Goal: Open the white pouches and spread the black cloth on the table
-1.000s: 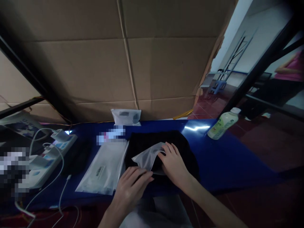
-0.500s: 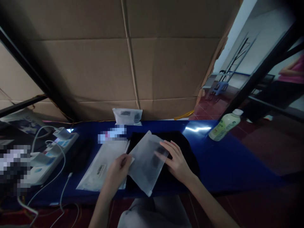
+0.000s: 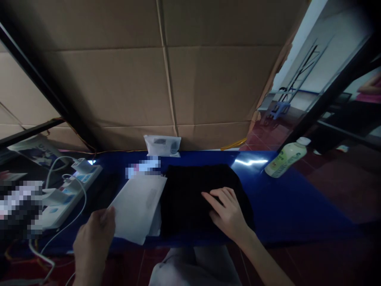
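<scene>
**Inventory, head-camera view, 1 moment**

Item 1: left hand (image 3: 93, 240), low at the front edge of the table, fingers pressed together and pinching the left corner of a frosted plastic bag (image 3: 137, 206).

Item 2: the frosted plastic bag lies nearly flat on the blue tabletop (image 3: 297, 206), its right edge just beside a folded black garment (image 3: 187, 198). A white package (image 3: 154, 226) shows beneath its lower right side.

Item 3: right hand (image 3: 228, 210), resting palm down on the right part of the folded black garment, fingers slightly spread, pinching nothing.

Item 4: white power strip (image 3: 68, 198), far left on the table, with white charger plugs and white cables (image 3: 80, 198) trailing over the front edge.

Item 5: small zip bag (image 3: 162, 145), upright at the back of the table, leaning on a cardboard sheet (image 3: 104, 79) that fills the far side.

Item 6: plastic bottle (image 3: 285, 161) with a white cap and green label, lying tilted at the table's back right corner.

Item 7: 2 pixelated patches (image 3: 143, 167), 1 behind the bag and 1 at far left, too blurred to identify.

Item 8: beyond the table, a blue stool (image 3: 278, 109) on a red tiled floor (image 3: 268, 139), and a co-worker's pink sleeve (image 3: 370, 89) at the right edge.
</scene>
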Motion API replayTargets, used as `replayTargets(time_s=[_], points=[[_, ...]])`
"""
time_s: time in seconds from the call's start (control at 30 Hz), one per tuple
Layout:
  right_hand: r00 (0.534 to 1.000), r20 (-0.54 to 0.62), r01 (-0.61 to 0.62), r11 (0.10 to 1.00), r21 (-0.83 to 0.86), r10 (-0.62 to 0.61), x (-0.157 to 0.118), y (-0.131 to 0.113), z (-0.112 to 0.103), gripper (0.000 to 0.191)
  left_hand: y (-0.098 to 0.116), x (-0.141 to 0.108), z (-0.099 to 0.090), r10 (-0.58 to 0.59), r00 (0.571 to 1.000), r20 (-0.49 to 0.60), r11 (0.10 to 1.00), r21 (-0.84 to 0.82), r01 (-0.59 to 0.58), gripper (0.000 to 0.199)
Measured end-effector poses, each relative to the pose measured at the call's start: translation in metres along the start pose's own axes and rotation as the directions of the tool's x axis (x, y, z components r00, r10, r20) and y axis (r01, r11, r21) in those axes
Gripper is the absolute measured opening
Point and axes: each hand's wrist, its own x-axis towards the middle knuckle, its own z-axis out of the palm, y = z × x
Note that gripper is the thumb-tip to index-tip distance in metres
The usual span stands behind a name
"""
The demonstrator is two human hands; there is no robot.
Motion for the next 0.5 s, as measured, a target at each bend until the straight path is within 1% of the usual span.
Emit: replayTargets(time_s=[0.03,0.07,0.1,0.13,0.17,0.2,0.23,0.27,0.3,0.33,0.4,0.43,0.5], points=[[0.999,0.027,-0.031,0.999,-0.02,0.032,0.0,-0.002,-0.002,0.037,0.002,-0.003,0.001,0.017,0.994,-0.111,0.998,0.06,-0.01,0.047],[0.994,0.088,-0.062,0.998,-0.029,0.065,0.0,-0.005,-0.005,0.032,0.005,-0.006,0.003,0.052,0.976,-0.212,0.995,0.098,-0.032,0.049],[0.979,0.176,-0.096,0.995,-0.029,0.1,0.001,-0.009,-0.007,0.027,0.008,-0.008,0.007,0.104,0.954,-0.281,0.991,0.114,-0.074,0.05],[0.952,0.277,-0.133,0.991,-0.022,0.134,0.001,-0.012,-0.009,0.026,0.013,-0.01,0.012,0.169,0.935,-0.31,0.984,0.106,-0.143,0.051],[0.914,0.371,-0.174,0.985,-0.009,0.165,0.002,-0.015,-0.012,0.028,0.018,-0.01,0.019,0.25,0.918,-0.307,0.968,0.075,-0.238,0.051],[0.874,0.446,-0.218,0.976,0.006,0.192,0.002,-0.017,-0.014,0.033,0.024,-0.01,0.026,0.345,0.897,-0.276,0.937,0.037,-0.348,0.05],[0.843,0.494,-0.258,0.966,0.02,0.215,0.003,-0.019,-0.015,0.036,0.029,-0.01,0.033,0.433,0.87,-0.234,0.896,0.007,-0.444,0.05],[0.822,0.518,-0.292,0.956,0.026,0.237,0.004,-0.02,-0.016,0.036,0.035,-0.01,0.041,0.507,0.842,-0.185,0.856,-0.01,-0.517,0.05],[0.811,0.524,-0.318,0.948,0.021,0.261,0.005,-0.021,-0.016,0.035,0.039,-0.009,0.048,0.556,0.821,-0.132,0.827,-0.01,-0.562,0.05],[0.805,0.52,-0.336,0.942,0.001,0.286,0.007,-0.021,-0.015,0.032,0.043,-0.008,0.055,0.574,0.814,-0.084,0.818,0.008,-0.576,0.05],[0.799,0.509,-0.341,0.938,-0.053,0.32,0.011,-0.023,-0.01,0.029,0.047,-0.005,0.066,0.579,0.815,0.016,0.813,0.062,-0.579,0.049],[0.797,0.508,-0.335,0.939,-0.08,0.327,0.013,-0.024,-0.006,0.029,0.048,-0.003,0.071,0.591,0.803,0.071,0.799,0.084,-0.596,0.047],[0.783,0.524,-0.316,0.94,-0.128,0.334,0.017,-0.026,0.003,0.028,0.048,0.003,0.078,0.623,0.76,0.182,0.754,0.119,-0.646,0.044]])
